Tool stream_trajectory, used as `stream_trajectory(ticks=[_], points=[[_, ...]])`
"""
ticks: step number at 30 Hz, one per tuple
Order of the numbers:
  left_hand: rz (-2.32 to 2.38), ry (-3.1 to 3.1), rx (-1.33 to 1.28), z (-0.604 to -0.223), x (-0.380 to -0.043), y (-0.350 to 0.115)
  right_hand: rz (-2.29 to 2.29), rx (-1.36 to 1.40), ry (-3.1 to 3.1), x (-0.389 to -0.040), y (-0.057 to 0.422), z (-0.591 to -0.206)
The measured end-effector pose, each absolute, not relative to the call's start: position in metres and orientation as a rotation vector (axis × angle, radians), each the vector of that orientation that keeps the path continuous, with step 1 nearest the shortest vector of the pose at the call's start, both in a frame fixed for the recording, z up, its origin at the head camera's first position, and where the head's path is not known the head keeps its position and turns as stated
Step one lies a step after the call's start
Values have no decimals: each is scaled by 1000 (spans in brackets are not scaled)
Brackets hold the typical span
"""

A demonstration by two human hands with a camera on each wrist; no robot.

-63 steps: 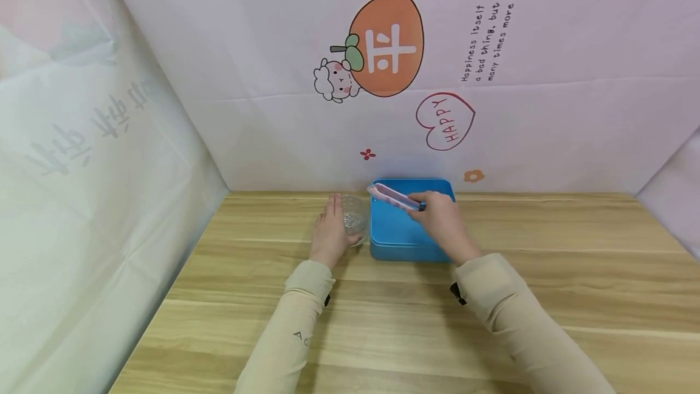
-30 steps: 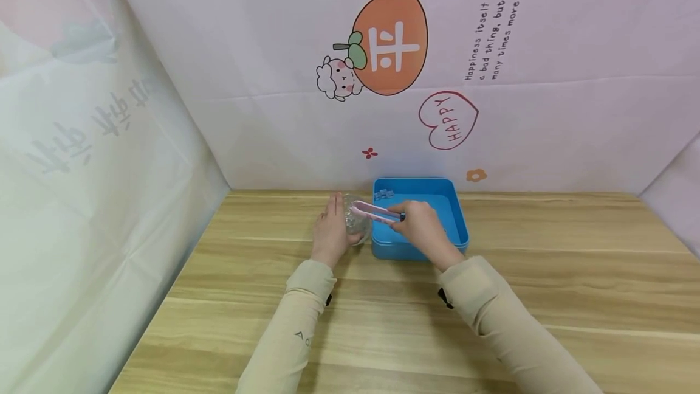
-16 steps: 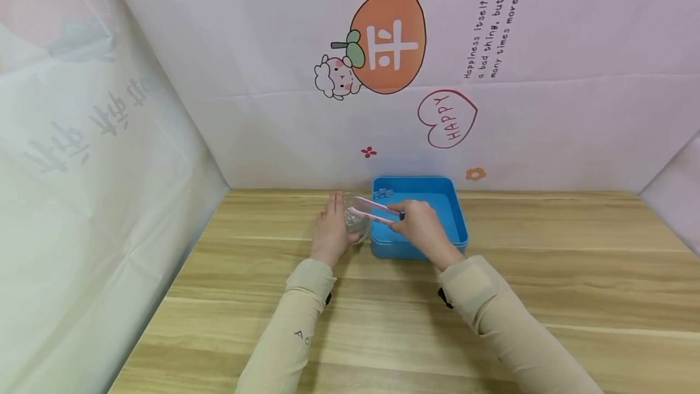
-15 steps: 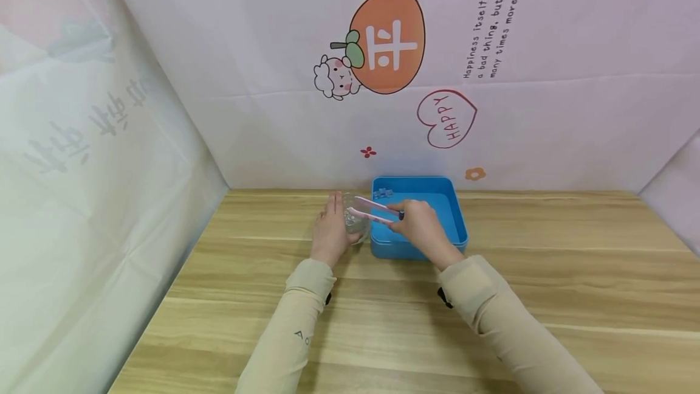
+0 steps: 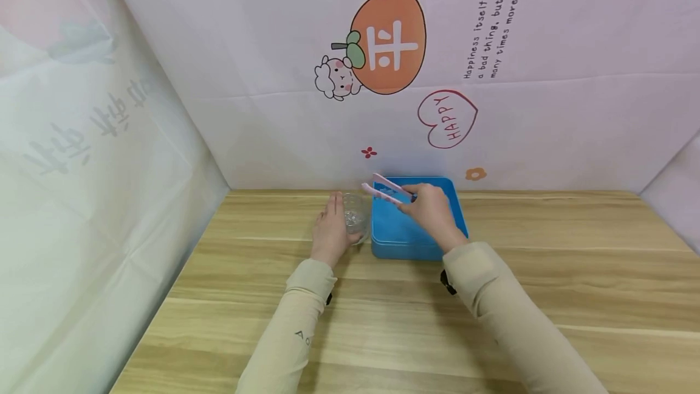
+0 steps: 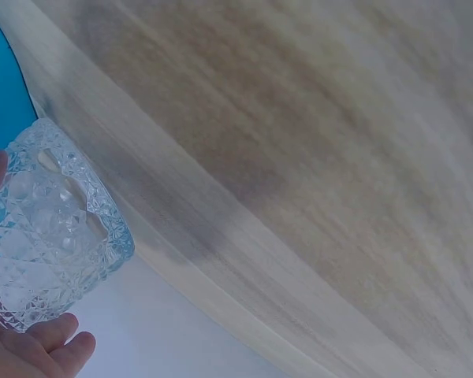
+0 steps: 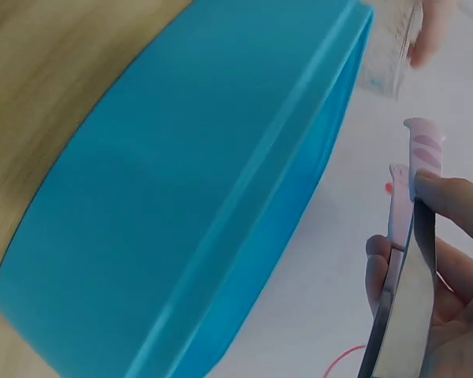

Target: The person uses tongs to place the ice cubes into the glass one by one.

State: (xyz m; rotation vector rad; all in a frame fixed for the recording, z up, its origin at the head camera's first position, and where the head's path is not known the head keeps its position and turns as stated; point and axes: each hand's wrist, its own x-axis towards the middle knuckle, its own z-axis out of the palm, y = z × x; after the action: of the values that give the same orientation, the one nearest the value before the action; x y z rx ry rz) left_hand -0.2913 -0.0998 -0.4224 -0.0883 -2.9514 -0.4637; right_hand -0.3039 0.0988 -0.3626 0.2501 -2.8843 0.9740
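In the head view my left hand (image 5: 330, 236) holds a clear, patterned glass cup (image 5: 356, 219), thumb on the near side and fingers along its left. The left wrist view shows the cup's diamond-cut wall (image 6: 59, 236) and several clear pieces inside. My right hand (image 5: 435, 214) grips pink tongs (image 5: 383, 195) by their sides, over a blue box (image 5: 407, 252) just right of the cup. The tongs' arms are spread apart, with nothing between their tips in the right wrist view. A few clear bluish pieces (image 5: 386, 191) lie in the box's far left corner, partly hidden by the tongs.
A wood-grain table (image 5: 372, 333) carries everything, with box and cup near its back edge. Behind rises a white printed cloth (image 5: 273, 138); another cloth (image 5: 137, 199) hangs along the left side.
My right hand has carried the tongs from over the cup back and to the right, above the box's far left corner. The left hand and cup stay put.
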Motion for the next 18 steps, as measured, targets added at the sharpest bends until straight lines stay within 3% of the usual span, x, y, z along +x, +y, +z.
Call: stream_trajectory(ticks=[18], points=[[-427,-2939,-90,-423,-291,-100,827,15,-3007,-327,114,-401]])
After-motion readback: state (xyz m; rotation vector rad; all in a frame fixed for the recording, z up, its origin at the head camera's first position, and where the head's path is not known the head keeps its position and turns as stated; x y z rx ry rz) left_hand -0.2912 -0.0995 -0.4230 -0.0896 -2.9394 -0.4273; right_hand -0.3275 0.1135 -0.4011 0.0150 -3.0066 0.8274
